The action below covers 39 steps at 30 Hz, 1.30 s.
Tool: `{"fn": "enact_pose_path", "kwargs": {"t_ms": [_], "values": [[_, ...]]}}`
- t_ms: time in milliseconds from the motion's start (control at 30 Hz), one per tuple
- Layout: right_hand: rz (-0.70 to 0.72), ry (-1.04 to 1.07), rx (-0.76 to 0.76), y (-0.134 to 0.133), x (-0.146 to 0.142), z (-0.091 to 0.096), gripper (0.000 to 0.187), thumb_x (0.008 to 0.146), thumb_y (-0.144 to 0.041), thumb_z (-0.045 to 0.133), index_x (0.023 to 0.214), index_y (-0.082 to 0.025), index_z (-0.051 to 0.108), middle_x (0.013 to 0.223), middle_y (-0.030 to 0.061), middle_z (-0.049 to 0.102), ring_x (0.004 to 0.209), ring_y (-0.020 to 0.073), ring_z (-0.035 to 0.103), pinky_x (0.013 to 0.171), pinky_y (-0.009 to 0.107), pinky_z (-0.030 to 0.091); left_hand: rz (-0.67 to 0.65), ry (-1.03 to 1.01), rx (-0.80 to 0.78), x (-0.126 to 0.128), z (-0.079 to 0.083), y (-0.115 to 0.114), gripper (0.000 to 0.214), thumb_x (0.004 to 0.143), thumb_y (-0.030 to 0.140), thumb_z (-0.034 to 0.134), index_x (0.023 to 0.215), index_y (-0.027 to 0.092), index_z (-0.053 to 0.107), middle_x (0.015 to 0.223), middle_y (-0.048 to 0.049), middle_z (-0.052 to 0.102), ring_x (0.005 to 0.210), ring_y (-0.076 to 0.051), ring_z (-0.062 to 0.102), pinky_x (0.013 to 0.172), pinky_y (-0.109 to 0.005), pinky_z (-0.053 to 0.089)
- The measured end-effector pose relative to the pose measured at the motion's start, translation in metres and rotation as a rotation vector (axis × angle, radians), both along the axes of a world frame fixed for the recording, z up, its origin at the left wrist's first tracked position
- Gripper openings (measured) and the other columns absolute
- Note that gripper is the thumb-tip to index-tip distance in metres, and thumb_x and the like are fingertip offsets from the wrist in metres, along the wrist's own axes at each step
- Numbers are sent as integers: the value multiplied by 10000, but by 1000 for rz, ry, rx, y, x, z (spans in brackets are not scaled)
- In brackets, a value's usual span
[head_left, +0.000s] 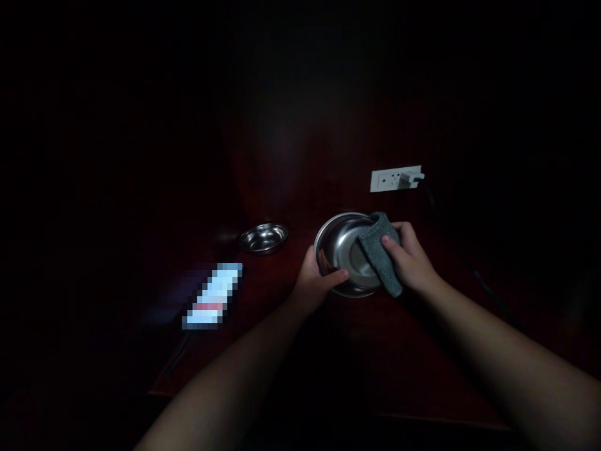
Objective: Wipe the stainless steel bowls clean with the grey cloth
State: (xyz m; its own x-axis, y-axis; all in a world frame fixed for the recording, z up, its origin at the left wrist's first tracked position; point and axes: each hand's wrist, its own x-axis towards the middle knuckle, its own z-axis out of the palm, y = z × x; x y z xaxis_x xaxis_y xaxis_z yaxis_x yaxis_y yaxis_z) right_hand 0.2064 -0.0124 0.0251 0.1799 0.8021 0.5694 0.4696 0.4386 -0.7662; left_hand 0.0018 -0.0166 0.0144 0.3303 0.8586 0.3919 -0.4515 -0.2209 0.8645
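A shiny metal bowl [345, 244] is tilted so that its inside faces me. My left hand [317, 282] grips its lower left rim, thumb over the edge and the other fingers hidden behind. At the bowl's right side, my right hand [410, 257] is closed on a folded grey-green cloth [381, 254], which lies over the right rim. The right thumb presses on the cloth; most of that hand's other fingers are hidden. To the left, a smaller shallow metal bowl [263, 238] stands upright on the dark red table [277, 282].
A bright, pixelated screen-like object [213, 297] lies at the left of the table, with thin cords below it. On the back wall is a white power socket [387, 180] with a plug [412, 179] in it; a dark cable runs down at the right. The surroundings are very dark.
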Motion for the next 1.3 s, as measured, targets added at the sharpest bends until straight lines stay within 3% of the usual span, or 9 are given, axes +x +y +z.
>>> {"fn": "enact_pose_path", "kwargs": {"t_ms": [1300], "values": [[10,-78,-25,-1,1,3,429,811,-546,492,1094,-232,415,1072,77,545,919,251,554,798,408,459,-40,-16,-12,1,-1,4,718,579,176,795,1203,176,440,1262,-121,568,1200,-286,510,1016,-446,376]]}}
